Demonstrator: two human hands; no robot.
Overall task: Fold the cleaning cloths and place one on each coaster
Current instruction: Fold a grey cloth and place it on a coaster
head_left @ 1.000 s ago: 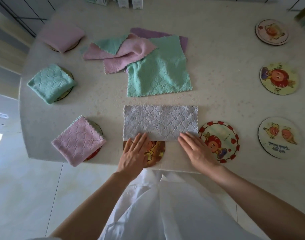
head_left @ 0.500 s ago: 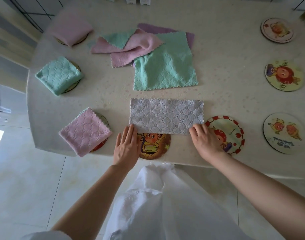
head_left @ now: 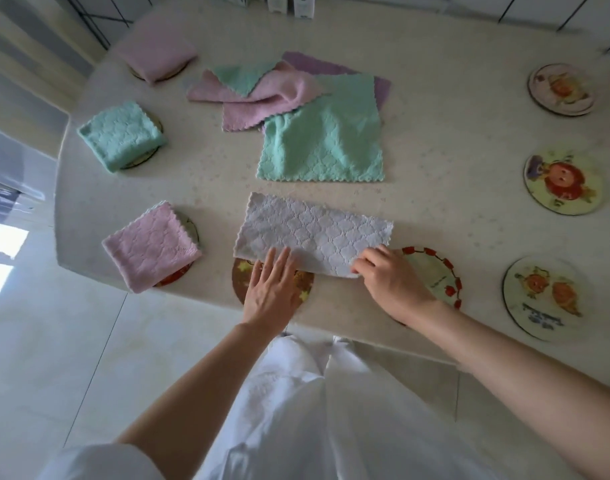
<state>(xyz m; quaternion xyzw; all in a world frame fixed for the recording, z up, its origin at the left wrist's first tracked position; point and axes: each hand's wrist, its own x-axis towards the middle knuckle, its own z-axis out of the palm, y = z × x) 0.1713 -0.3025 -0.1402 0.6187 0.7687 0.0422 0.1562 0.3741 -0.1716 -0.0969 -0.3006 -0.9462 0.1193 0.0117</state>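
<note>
The grey cloth (head_left: 314, 233) lies folded into a long strip at the near edge of the table (head_left: 452, 140). Its near hem overlaps the brown coaster (head_left: 306, 287) and its right end is just beside the red-rimmed coaster (head_left: 435, 271). Left hand (head_left: 270, 291): flat, fingers (head_left: 279, 263) straight and close together, tips pressing the near-left hem. Right hand (head_left: 390, 282): fingers (head_left: 365, 263) curled, pinching the near-right corner, which appears slightly lifted. Assessment: the fabric is light, soft and limp, with no stiffness to hold a crease. It is best taken by corners or hems and smoothed flat. The textured pile likely grips the tabletop, so dragging may bunch it. 3 folded cloths (head_left: 121, 135) sit on coasters at left.
</note>
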